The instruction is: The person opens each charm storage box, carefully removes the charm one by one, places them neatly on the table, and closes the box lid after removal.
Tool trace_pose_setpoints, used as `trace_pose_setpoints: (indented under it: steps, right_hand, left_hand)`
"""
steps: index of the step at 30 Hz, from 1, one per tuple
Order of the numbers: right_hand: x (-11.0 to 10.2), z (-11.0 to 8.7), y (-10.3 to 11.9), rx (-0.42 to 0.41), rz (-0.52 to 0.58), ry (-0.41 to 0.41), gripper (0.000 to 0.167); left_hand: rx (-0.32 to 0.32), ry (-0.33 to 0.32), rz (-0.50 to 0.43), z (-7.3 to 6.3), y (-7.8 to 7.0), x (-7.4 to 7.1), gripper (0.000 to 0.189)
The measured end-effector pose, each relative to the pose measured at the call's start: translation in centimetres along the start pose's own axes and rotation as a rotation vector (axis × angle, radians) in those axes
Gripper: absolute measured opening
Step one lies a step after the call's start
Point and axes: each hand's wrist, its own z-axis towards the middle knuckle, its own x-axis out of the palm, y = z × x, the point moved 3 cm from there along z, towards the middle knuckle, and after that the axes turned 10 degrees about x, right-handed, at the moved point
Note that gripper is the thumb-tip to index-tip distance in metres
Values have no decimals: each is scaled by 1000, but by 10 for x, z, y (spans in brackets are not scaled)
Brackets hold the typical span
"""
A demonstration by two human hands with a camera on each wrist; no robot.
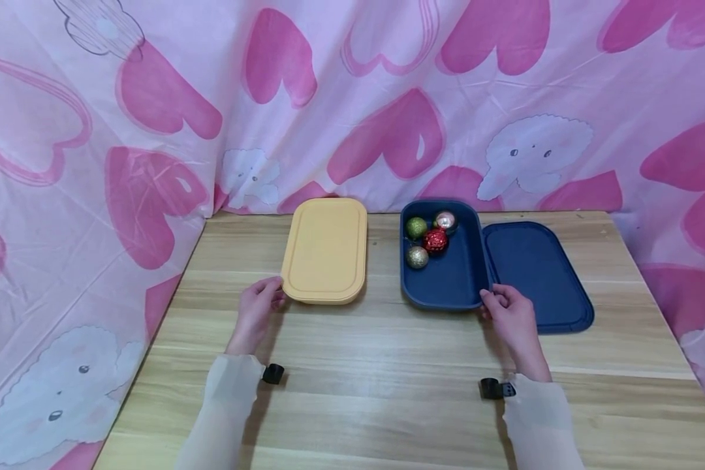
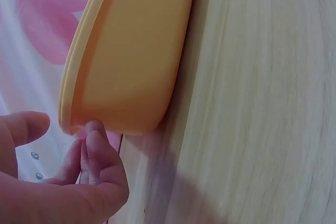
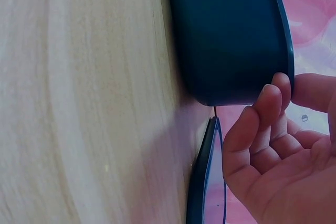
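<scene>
A yellow lidded box (image 1: pixel 324 251) stands on the table at left centre. My left hand (image 1: pixel 260 305) is at its near left corner. In the left wrist view one fingertip (image 2: pixel 95 125) touches just under the lid's edge, while the thumb (image 2: pixel 34 124) stands apart from the lid. To the right is an uncovered dark blue box (image 1: pixel 455 281) with several baubles in its left part: green (image 1: pixel 416 228), red (image 1: pixel 435 241), gold (image 1: pixel 417 257) and pink-silver (image 1: pixel 445 221). My right hand (image 1: pixel 512 320) pinches that box's near right corner at the rim, between thumb and fingers.
A dark blue lid (image 1: pixel 540 274) lies flat beside the blue box, partly behind my right hand. The wooden table (image 1: pixel 376 391) ends at a pink heart-patterned cloth (image 1: pixel 382 130) hanging behind and along the sides. Small black devices (image 1: pixel 273 373) sit at both wrists.
</scene>
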Motion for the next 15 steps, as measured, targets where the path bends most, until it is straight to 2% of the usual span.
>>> trace_pose_setpoints:
  steps: [6,15]
  right_hand:
    - [0,0,0,-4,3,-16,56]
    - [0,0,0,-5,13,-18,55]
  left_hand:
    - [24,-19,-19,2,2,7,32]
    - [44,-51,10,2,3,11,31]
